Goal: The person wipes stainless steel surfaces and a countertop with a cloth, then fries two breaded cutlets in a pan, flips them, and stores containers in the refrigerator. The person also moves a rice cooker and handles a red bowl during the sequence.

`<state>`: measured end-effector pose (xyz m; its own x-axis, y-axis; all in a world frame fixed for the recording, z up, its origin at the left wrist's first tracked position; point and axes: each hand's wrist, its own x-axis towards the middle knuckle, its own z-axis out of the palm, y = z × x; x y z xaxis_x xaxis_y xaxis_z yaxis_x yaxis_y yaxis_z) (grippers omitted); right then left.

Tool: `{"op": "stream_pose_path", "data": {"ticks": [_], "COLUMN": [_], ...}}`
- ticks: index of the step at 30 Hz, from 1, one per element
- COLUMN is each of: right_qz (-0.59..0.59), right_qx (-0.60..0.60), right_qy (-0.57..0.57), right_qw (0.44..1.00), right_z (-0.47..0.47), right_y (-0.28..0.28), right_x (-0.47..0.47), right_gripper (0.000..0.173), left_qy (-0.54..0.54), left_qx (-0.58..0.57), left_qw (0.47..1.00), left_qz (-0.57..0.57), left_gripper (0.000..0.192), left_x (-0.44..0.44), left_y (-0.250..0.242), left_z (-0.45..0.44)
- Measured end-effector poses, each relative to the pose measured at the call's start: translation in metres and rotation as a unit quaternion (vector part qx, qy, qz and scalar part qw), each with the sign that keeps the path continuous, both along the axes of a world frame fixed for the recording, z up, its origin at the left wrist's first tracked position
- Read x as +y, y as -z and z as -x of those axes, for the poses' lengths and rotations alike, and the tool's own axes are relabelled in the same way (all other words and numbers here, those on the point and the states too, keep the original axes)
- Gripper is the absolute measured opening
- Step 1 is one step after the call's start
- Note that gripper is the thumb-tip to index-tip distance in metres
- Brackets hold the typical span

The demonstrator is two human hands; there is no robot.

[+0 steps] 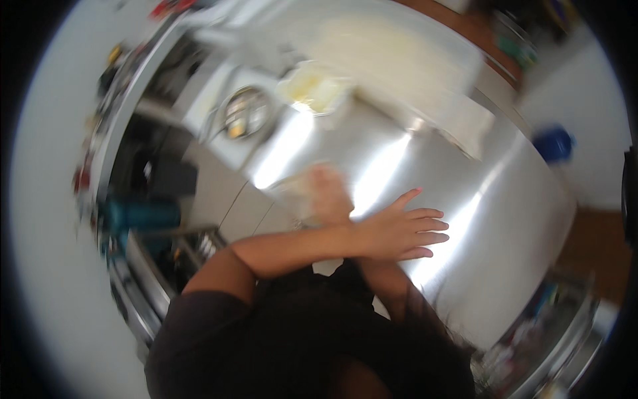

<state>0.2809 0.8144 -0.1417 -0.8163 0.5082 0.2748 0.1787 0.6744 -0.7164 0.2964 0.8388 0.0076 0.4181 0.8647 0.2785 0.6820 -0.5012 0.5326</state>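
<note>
My forearms cross in front of me, the left one above the right. My left hand (398, 232) reaches to the right over the stainless steel table (478, 269), fingers spread and holding nothing. Beneath it my right arm runs left, and my right hand (330, 194) is blurred by motion near the table's near left edge. Right beside that hand is a pale, see-through thing (294, 192), perhaps a plastic bag. Blur hides whether the hand grips it.
A whitish plastic container (316, 87) with yellowish contents stands farther back. Left of it, a round metal bowl (246, 113) holds several items. A large translucent tub (394, 55) fills the far side, with a white cloth or sheet (468, 127) hanging by it. Open drawers (174, 259) stand at left.
</note>
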Motion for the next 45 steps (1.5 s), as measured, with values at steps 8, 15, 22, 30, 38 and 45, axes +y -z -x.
{"op": "stream_pose_path", "data": {"ticks": [8,15,22,30,38,45], "right_qz": [-0.313,-0.238,-0.134,0.260,0.631,0.363], "right_qx": [-0.377,-0.386,-0.230,-0.176,-0.031,0.127], "right_qy": [0.447,0.528,0.229,-0.054,0.022,0.068], "right_qw": [0.748,0.718,0.936,0.948,0.775,0.921], "right_z": [-0.244,-0.045,0.172,0.159,0.283,0.513], "right_y": [0.002,0.002,-0.011,-0.073,-0.147,-0.157], "right_x": [0.104,-0.006,-0.099,-0.122,-0.111,-0.040], "right_gripper": [0.061,0.062,0.061,0.055,0.043,0.038], "left_qy": [-0.473,-0.637,-0.556,-0.483,-0.498,-0.563], "left_qx": [0.091,0.013,0.043,-0.033,-0.031,-0.168], "left_qw": [0.876,0.768,0.822,0.860,0.853,0.804], "left_qz": [0.034,0.062,0.119,0.162,0.154,0.091], "left_gripper": [0.028,0.033,0.050,0.048,0.051,0.039], "left_x": [-0.173,-0.259,-0.199,-0.194,-0.213,-0.317], "left_y": [0.026,0.059,0.086,0.090,0.082,0.109], "left_z": [0.251,0.428,0.468,0.468,0.486,0.574]}}
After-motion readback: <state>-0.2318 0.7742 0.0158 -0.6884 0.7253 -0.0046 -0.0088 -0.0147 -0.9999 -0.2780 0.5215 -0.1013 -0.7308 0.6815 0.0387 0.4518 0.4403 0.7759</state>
